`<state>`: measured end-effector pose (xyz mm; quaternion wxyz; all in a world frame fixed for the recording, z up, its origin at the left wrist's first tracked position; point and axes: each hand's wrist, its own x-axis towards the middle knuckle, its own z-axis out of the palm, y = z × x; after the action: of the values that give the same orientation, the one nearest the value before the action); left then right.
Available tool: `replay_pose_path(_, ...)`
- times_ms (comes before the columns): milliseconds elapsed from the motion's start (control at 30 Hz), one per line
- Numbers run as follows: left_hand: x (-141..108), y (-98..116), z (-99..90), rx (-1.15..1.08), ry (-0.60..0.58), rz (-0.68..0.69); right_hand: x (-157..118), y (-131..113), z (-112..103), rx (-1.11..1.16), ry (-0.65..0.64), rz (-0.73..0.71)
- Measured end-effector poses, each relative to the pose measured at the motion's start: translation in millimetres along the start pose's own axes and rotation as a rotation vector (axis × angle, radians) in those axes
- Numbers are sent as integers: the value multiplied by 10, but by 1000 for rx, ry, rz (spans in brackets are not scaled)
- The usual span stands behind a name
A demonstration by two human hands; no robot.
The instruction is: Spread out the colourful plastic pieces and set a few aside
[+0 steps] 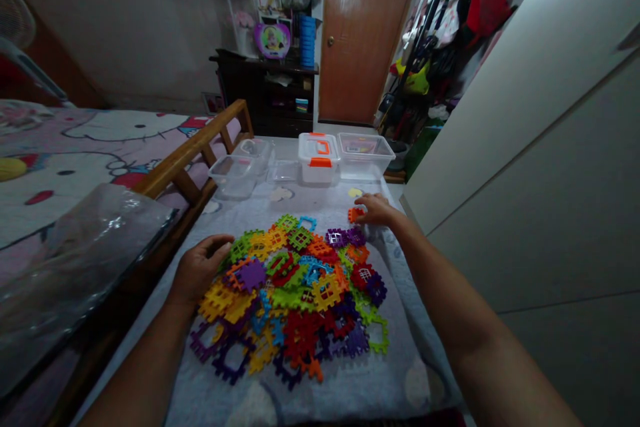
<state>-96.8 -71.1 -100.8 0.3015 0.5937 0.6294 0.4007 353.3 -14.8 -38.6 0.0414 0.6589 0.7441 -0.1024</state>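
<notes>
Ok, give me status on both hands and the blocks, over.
Left hand against the edge of the plastic lattice block pile. Right hand beside an orange block. Clear plastic tubs beyond the pile.

The light across your view is dim and soft, casting only faint shadows. Glare streaks the clear plastic sheet and shines on the wooden door. Wide-angle distortion bends the white wardrobe panel at your right edge, while the plastic lattice tiles stay fairly sharp.
</notes>
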Motion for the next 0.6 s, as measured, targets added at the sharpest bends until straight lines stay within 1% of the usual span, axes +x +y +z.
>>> replay_pose_path(100, 3, -28, -2, -6, -18, -6, 12, -128, 63, -59, -37, -29)
replay_pose_path(167, 7, -47, -2, -9, -27, -10, 22, -163, 68, -91, -55, -40)
replay_pose_path(367, 19, -92, -5, -17, -31, -12, 30, -131, 23, -134, -71, -58)
replay_pose_path(600, 21, -93, 1, -5, -21, 11, -7, -134, 13, -122, -76, -84)
